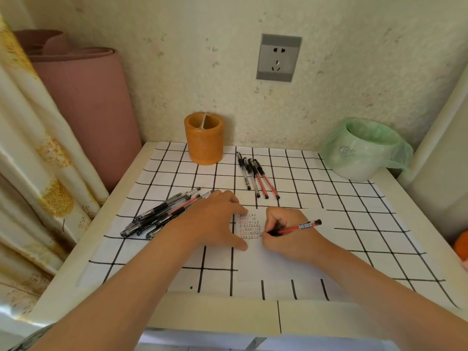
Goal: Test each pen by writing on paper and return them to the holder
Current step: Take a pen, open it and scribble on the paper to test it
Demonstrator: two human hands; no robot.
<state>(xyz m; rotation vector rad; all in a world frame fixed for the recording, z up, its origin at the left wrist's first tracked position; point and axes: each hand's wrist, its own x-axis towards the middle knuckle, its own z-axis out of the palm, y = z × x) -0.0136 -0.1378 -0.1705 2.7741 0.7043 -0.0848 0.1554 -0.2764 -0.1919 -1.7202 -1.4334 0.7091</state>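
Note:
My right hand (286, 234) grips a red pen (301, 227) with its tip on the white paper (281, 264), beside rows of small red and black marks. My left hand (215, 221) lies flat, fingers spread, pressing the paper's left edge. A pile of several capped pens (162, 215) lies to the left of that hand. Several more pens (257, 174) lie side by side farther back, near the middle. The orange pen holder (204, 139) stands upright at the back by the wall; only a thin white stick shows inside it.
The small table has a white checked cloth (329, 196). A bin lined with a green bag (364, 150) stands at the back right. A rolled pink mat (88, 102) and a curtain (30, 148) stand to the left. A wall socket (278, 58) is above.

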